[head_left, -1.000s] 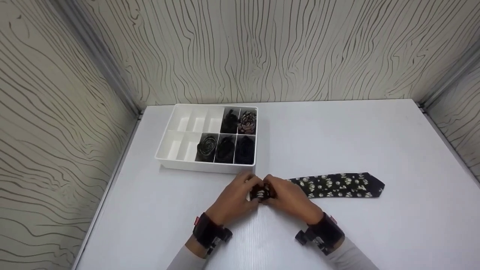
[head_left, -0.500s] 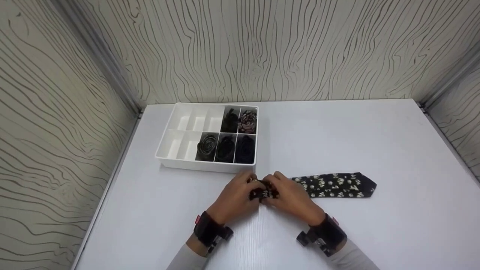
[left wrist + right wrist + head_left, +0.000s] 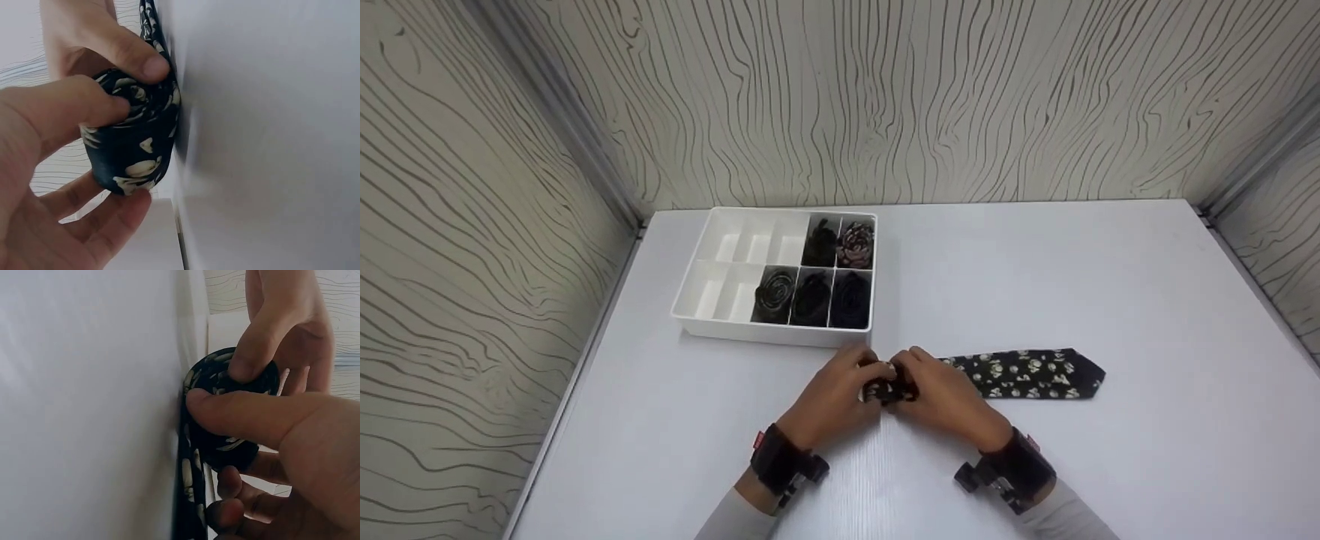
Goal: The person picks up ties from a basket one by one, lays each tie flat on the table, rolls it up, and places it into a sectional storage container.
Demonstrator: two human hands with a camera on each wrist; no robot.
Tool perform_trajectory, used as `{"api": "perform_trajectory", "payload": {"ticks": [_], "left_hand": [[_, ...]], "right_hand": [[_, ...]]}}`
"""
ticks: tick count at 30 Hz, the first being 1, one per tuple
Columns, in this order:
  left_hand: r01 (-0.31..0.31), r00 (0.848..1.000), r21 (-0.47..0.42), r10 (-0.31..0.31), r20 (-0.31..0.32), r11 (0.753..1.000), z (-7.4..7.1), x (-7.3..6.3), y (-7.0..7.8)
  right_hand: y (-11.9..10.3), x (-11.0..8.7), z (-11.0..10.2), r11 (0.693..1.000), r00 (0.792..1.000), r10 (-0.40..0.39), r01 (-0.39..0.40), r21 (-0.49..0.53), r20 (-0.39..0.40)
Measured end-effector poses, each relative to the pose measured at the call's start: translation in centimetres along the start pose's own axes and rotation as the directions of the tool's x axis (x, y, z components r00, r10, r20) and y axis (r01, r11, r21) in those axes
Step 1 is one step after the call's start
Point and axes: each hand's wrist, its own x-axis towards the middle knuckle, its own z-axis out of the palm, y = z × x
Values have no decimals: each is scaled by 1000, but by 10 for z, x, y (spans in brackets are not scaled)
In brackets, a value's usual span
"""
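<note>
A black necktie with a pale floral print (image 3: 1027, 373) lies partly flat on the table, its pointed wide end to the right. Its other part is wound into a roll (image 3: 135, 152) between both hands. My left hand (image 3: 834, 397) grips the roll from the left, thumb on its coiled side and fingers round the outer face. From the right, my right hand (image 3: 949, 397) holds the same roll, its thumb pressed on the coil near where the flat length runs off, as the right wrist view shows. The hands partly hide the roll in the head view.
A white divided box (image 3: 772, 334) stands just beyond the hands, to the left. Several rolled dark ties, among them a grey-striped roll (image 3: 775, 292) and a patterned brownish roll (image 3: 856, 244), sit in its right-hand compartments. Wood-patterned walls (image 3: 885, 105) border the white table (image 3: 1072, 285).
The flat part of the tie has grown shorter, its pointed end sliding left toward the hands. Fingers have shifted slightly on the roll, while both hands stay in nearly the same place.
</note>
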Motion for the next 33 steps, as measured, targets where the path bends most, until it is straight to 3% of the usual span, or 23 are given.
{"api": "perform_trajectory", "payload": {"ticks": [4,11,24,29,33], "left_hand": [[11,1000,7,-11,7,1000,0,3,1],[6,1000,6,-6,8,1000,0,3,1],[-3,1000,58,2,19,998,-1,4,3],[-21,1000,55,22,-10,998,0,3,0],[-38,998,104,43,-38,994,1,3,-1]], "right_hand": [[0,0,-1,999,999,-36,36,-6,-21],[2,0,-3,999,998,39,-40,31,45],[7,0,-2,999,998,14,-17,43,68],[8,-1,-3,998,996,32,-36,46,82],[10,-2,-4,999,997,13,-17,48,82]]}}
